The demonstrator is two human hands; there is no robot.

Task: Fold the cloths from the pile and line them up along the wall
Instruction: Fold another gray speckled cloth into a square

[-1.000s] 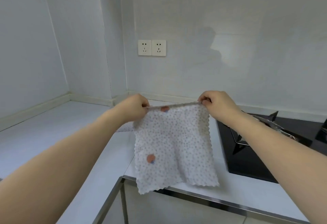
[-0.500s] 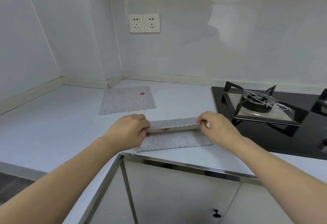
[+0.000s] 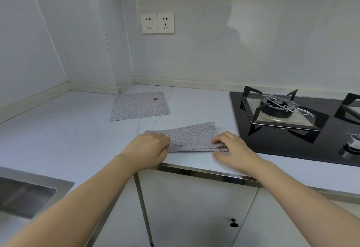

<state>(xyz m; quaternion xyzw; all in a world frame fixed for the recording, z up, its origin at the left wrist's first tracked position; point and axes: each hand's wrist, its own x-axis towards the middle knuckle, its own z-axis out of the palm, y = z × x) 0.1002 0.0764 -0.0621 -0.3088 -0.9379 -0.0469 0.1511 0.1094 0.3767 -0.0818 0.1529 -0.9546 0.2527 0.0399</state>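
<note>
A white cloth with small dots (image 3: 191,136) lies folded in half on the white counter (image 3: 68,135), close to its front edge. My left hand (image 3: 151,147) pinches the cloth's near left corners. My right hand (image 3: 228,146) pinches the near right corners, where the scalloped edges meet. A second dotted cloth (image 3: 139,106) with an orange spot lies flat farther back, near the corner of the wall.
A black gas hob (image 3: 292,129) with pan supports sits right of the cloth. A steel sink (image 3: 25,194) is at the lower left. Two sockets (image 3: 157,23) are on the back wall. Cabinet doors with a black knob (image 3: 233,223) are below the counter.
The cloth hung in the air between both hands a second ago. It was lowered onto the counter and its top edge brought toward me, so it now lies folded in half.
</note>
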